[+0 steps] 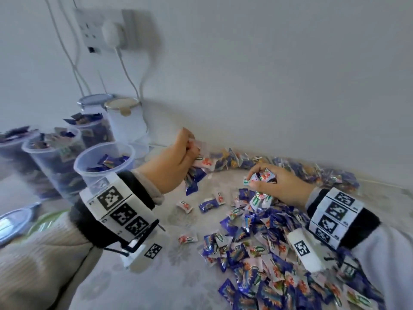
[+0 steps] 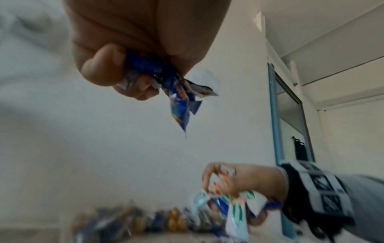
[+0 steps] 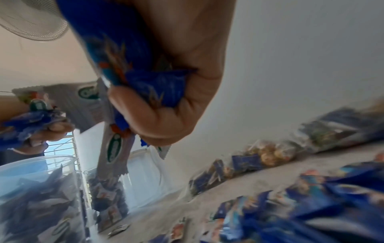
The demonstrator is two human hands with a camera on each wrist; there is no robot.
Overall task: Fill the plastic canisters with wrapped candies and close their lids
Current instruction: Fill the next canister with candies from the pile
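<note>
A large heap of blue and white wrapped candies (image 1: 268,253) lies on the table. My left hand (image 1: 190,153) is raised above the table and grips a bunch of candies (image 2: 178,95), just right of an open, partly filled clear canister (image 1: 105,162). My right hand (image 1: 261,175) grips another handful of candies (image 3: 145,82) at the far edge of the heap. Further open canisters (image 1: 51,153), heaped with candies, stand to the left of the near one.
Two lidded canisters (image 1: 123,108) stand at the back by the wall. A loose lid (image 1: 15,220) lies at the left edge. Clear bags of other sweets (image 1: 301,168) line the wall. A wall socket with charger and cables (image 1: 107,30) hangs above the canisters.
</note>
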